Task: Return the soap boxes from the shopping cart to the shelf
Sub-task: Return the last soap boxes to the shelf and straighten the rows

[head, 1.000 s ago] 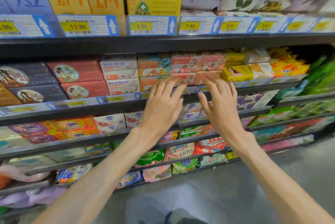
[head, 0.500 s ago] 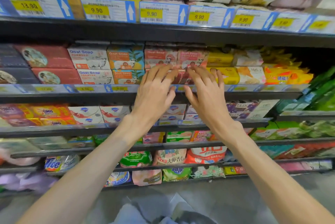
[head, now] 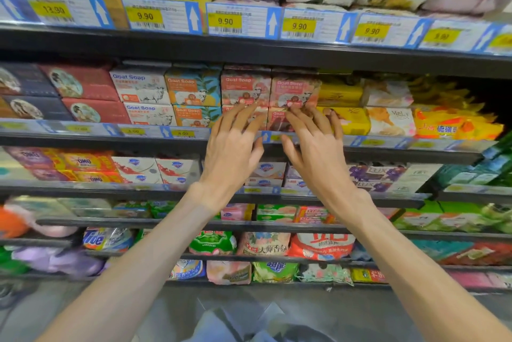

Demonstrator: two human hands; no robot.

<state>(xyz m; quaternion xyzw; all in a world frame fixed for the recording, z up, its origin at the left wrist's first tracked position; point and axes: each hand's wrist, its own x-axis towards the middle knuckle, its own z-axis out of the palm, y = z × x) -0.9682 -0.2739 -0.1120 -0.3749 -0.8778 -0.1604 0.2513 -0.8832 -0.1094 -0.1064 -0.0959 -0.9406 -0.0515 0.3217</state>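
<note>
A: Hands first. Left hand (head: 231,153) and right hand (head: 318,153), fingers straight and spread, released, nothing held. Fingertips of both touch the lower pink Goat Soap boxes (head: 277,120) on the shelf (head: 388,145).

B: Box material?

A: Rectangular printed cardboard, matte, sheep picture on the front. Two more pink Goat Soap boxes (head: 270,89) are stacked directly on top of the touched ones.

B: Neighbours, relative to the pink stack?

A: Just left, orange-and-teal Goat Soap boxes (head: 195,92), then white Goat Soap boxes (head: 141,91), then dark red boxes (head: 80,84) with a round portrait. Just right, yellow boxes (head: 343,117), print too blurred to read.

B: Readable text?

A: "Goat Soap" on the fronts. Above the pink stack, price tags (head: 241,20) in plastic strips, yellow patch "9.90", white arrow on blue; one further left says "13.90". Below the stack, glossy OMO packs (head: 83,164) and a Tide pack (head: 106,239).
</note>
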